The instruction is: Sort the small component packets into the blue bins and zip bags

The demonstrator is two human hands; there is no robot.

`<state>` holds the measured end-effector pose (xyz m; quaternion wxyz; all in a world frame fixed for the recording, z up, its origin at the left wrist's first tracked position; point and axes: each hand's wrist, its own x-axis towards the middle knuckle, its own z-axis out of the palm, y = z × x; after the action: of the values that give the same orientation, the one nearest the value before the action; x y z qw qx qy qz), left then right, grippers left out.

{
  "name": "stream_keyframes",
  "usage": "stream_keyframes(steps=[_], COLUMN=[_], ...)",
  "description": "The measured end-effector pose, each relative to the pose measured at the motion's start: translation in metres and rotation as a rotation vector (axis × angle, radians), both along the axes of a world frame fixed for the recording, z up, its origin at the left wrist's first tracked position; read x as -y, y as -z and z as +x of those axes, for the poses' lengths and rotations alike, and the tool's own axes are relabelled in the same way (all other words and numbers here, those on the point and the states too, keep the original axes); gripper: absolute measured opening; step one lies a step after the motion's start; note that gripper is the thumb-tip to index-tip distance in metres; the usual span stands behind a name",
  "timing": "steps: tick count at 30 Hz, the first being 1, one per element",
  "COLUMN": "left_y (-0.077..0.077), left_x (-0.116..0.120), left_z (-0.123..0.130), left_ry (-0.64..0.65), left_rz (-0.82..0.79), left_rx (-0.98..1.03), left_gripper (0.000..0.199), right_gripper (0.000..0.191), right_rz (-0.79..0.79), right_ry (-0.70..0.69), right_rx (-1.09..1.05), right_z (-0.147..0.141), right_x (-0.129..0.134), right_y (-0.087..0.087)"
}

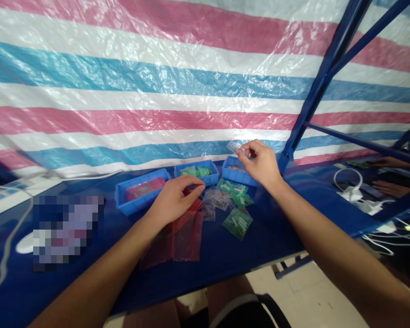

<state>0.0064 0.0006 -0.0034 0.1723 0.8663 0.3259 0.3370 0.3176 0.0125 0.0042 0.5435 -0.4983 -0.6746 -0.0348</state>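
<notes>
My right hand [259,161] is raised over the right blue bin [235,172], its fingertips pinched on a small clear plastic bag [233,146]. Over the red zip bags [188,234] hovers my left hand [176,198], thumb and fingers drawn together; whatever lies between them, if anything, is hidden. Green bags with small metal pieces [238,223] and clear bags with similar pieces [220,199] lie between the hands. The middle blue bin [196,173] holds green bags, and the left blue bin [141,193] holds red ones.
A striped plastic sheet [157,95] hangs behind the blue table [269,243]. A blue metal frame [314,100] rises at right. Beyond it are white cables [376,207] and another person's hand [392,187]. A pixelated patch [68,232] covers something at left.
</notes>
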Motion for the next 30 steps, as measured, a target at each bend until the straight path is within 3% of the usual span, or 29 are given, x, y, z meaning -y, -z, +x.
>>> stream_keyframes(steps=[4, 11, 17, 24, 27, 30], left_y=[0.002, 0.002, 0.0, -0.002, -0.002, -0.001], left_x=[0.0, -0.001, 0.002, 0.002, 0.002, 0.002], left_z=[0.0, -0.002, 0.0, 0.004, 0.006, 0.007], left_ry=[0.027, -0.01, 0.026, 0.038, 0.055, 0.04], left_rz=[0.015, 0.002, -0.165, -0.44, -0.521, -0.48], left_rx=[-0.039, -0.062, 0.155, 0.453, 0.498, 0.475], left_gripper=[0.025, 0.03, 0.027, 0.043, 0.05, 0.05], right_gripper=[0.021, 0.018, 0.022, 0.049, 0.042, 0.036], right_rz=[-0.04, -0.083, -0.156, -0.375, -0.49, -0.533], right_ry=[-0.005, -0.162, -0.377, -0.766, -0.801, -0.785], right_rx=[0.169, 0.135, 0.1, -0.13, -0.292, -0.411], right_z=[0.005, -0.017, -0.037, -0.059, -0.065, -0.068], right_x=[-0.001, 0.012, 0.021, 0.024, 0.02, 0.016], right_y=[0.003, 0.004, 0.012, 0.025, 0.031, 0.034])
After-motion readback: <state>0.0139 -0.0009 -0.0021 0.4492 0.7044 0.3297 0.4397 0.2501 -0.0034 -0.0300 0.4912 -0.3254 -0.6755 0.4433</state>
